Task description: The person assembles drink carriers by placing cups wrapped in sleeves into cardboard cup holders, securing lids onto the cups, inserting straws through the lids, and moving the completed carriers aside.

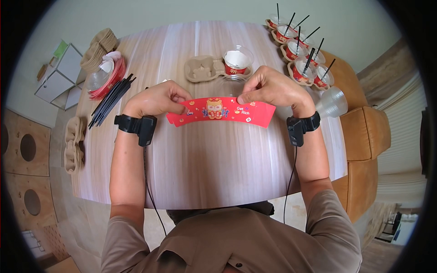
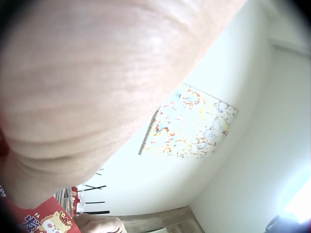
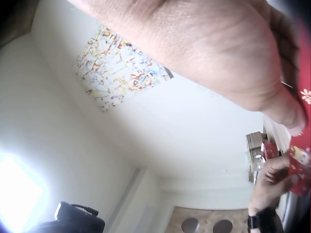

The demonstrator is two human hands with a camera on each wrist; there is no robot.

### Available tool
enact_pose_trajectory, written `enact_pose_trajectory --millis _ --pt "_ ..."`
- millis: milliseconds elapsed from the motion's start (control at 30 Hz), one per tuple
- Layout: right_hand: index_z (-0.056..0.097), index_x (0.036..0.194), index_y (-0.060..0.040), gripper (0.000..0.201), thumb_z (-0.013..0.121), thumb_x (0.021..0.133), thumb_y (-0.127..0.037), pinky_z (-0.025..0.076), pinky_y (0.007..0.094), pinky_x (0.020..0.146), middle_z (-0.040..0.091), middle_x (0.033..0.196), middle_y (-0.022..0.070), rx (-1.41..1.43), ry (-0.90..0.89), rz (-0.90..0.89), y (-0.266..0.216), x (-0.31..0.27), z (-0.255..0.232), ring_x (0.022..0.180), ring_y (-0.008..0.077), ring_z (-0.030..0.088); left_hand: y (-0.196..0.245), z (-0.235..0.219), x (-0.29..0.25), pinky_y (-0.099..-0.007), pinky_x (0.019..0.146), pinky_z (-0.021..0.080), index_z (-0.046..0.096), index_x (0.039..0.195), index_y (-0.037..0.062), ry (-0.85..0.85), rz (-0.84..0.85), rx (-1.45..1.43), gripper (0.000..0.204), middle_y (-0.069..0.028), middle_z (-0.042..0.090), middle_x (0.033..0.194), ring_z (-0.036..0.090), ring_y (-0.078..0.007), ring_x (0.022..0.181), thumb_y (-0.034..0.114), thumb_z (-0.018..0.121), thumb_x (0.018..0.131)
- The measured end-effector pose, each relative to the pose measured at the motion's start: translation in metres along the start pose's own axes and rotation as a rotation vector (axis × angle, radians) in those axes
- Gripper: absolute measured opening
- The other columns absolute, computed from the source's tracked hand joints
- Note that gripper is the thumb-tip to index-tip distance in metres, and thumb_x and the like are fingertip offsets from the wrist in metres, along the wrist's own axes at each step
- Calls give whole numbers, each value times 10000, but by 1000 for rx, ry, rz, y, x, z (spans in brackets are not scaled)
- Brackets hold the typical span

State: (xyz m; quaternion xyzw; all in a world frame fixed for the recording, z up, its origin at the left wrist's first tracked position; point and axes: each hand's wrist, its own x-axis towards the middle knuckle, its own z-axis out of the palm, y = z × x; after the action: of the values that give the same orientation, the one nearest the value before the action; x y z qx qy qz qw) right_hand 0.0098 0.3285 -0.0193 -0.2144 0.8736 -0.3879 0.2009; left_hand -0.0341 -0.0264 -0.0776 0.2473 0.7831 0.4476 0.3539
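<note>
Left hand (image 1: 157, 98) and right hand (image 1: 275, 88) both had a pinch on the red paper strip (image 1: 221, 112), its long axis running side to side between them over the table (image 1: 218, 164). Left grip was nearer its end, tbh. Cup (image 1: 236, 67) sat beyond, nearer the right.

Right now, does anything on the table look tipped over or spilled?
No spill shows. A stack of clear cups seems to lie sideways near the right edge of the table, odd because the red cups stand upright.
</note>
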Motion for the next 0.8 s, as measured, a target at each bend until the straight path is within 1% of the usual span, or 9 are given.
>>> enact_pose_trajectory --millis 133,267,367,433,533,600,800 --pt "826 911 8 231 892 981 -202 490 305 657 702 732 -5 28 -13 -56 9 4 0 696 76 603 6 1 -2 -253 854 577 818 1216 -76 6 -4 -1 333 -19 833 1006 716 -47 892 -83 702 904" --pt "803 902 -1 213 900 968 -179 486 301 646 701 739 -8 -13 -41 -53 9 1 -3 696 75 601 6 2 -2 -255 844 585 817 1241 -75 -13 -6 -3 335 -39 848 1023 733 -53 891 -71 715 921" --pt "788 888 -1 225 921 941 -174 477 302 616 693 735 -15 35 -56 -15 4 -4 -6 663 77 586 6 2 -1 -254 834 586 819 1243 -73 -17 -8 3 328 -39 849 1017 735 -56 884 -64 718 931" --pt "829 926 -3 200 933 938 -173 466 280 616 729 752 -20 16 -118 78 2 -6 -8 687 57 602 7 3 -1 -254 830 585 821 1240 -72 -15 -14 5 321 -37 848 1007 735 -57 878 -61 717 936" --pt "837 923 7 215 957 913 -172 479 282 605 742 747 -12 -38 -118 95 -3 -7 -8 670 64 616 7 3 -2 -254 821 582 823 1235 -71 -23 -15 35 310 -36 846 990 734 -59 868 -55 719 944" --pt "844 925 11 217 962 908 -170 489 282 605 748 747 -6 -37 -125 98 -1 -7 -7 666 69 625 3 4 0 -280 766 552 857 1203 -30 -9 9 25 298 -20 830 926 691 -72 813 41 789 921" --pt "859 932 26 232 975 890 -170 517 283 604 763 747 12 -28 -124 150 -1 -11 -9 650 88 646 -1 4 1 -290 708 504 869 1159 -17 2 -1 84 265 14 783 850 639 -77 761 96 799 930"
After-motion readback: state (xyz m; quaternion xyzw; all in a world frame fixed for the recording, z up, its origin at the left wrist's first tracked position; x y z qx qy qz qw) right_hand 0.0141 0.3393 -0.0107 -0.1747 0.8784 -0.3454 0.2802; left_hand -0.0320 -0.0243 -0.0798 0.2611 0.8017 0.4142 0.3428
